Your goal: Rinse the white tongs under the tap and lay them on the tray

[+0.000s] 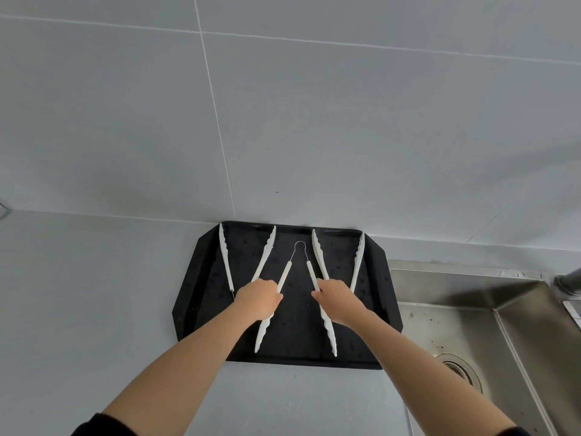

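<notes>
**Third pair of tongs going down on the tray**

The black tray (188, 294) sits on the grey counter against the tiled wall, with the steel sink (471, 325) just to its right. 3 pairs of white tongs are on or over it. The left pair (224, 256) and the right pair (358, 262) lie with their tips pointing to the far edge. The middle pair (284, 276) is turned the other way: its wire loop points far and its 2 arms splay toward the near edge.

The left hand (259, 298) is closed around the middle pair's left arm, and the right hand (338, 298) is closed around its right arm, spreading them apart.

I judge this the laying-down step, rinsing being done for this pair. Next, both hands need only let go and lift clear without nudging the neighbouring tongs, which lie close to the knuckles. The tap (567, 283) is barely in view at the right edge.
</notes>
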